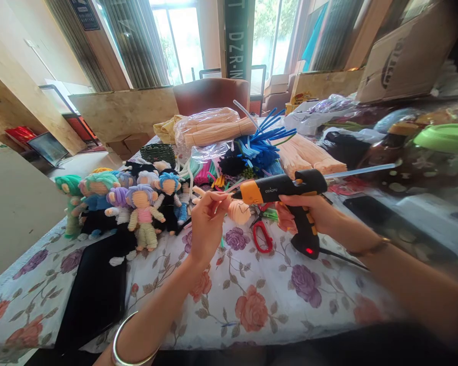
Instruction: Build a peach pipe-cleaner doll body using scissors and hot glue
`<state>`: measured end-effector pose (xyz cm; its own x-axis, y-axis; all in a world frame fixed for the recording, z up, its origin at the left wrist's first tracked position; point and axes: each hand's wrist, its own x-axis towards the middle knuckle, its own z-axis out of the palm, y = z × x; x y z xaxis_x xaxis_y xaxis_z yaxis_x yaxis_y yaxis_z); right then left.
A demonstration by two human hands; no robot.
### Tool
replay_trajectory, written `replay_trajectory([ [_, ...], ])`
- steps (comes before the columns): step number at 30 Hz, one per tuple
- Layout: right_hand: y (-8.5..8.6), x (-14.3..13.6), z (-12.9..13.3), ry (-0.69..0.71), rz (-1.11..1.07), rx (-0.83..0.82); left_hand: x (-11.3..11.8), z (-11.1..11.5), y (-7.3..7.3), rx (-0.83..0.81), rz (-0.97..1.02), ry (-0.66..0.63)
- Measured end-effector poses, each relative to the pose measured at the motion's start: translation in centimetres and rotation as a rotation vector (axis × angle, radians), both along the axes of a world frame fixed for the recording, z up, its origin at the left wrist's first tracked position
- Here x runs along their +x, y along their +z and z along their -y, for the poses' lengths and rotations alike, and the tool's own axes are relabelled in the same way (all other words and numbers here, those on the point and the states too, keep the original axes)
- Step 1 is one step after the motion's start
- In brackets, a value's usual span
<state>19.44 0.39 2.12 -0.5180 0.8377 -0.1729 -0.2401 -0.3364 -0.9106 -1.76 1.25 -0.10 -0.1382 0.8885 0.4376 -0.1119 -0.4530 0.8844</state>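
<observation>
Tall bright windows (177,46) stand beyond a table spread with a white cloth printed with purple and coral roses (252,307). On it, at the left, lies a flat black glossy rectangle (95,290); behind that stands a crowd of small fuzzy dolls with green, lilac and blue hair (143,213). Farther back are a peach bundle of fuzzy stems in clear plastic (217,129) and a spray of blue fuzzy stems (267,152).

Nearer the middle, a black-and-orange glue gun (270,189) lies almost level in the air, its long axis running left to right and its nozzle pointing left. The right hand (326,211) has its fingers wrapped round the handle. The left hand (209,218) meets the nozzle end, thumb and forefinger pressed together, apparently pinching a small rounded peach fuzzy piece (239,212); the exact grip is hidden. That piece lies just right of the left fingertips, right under the nozzle, so the left hand is nearer it. Below it, on the cloth, are red-handled scissors (262,237).
</observation>
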Motion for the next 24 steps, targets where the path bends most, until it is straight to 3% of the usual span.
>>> replay_trajectory([
  [17,0.02,-0.12,-0.14,-0.025,0.078,0.039,-0.02,0.02,-0.02,-0.005,0.018,-0.017],
  [24,-0.25,0.13,-0.18,-0.055,0.137,0.149,-0.07,-0.14,-0.14,-0.004,0.008,-0.006],
])
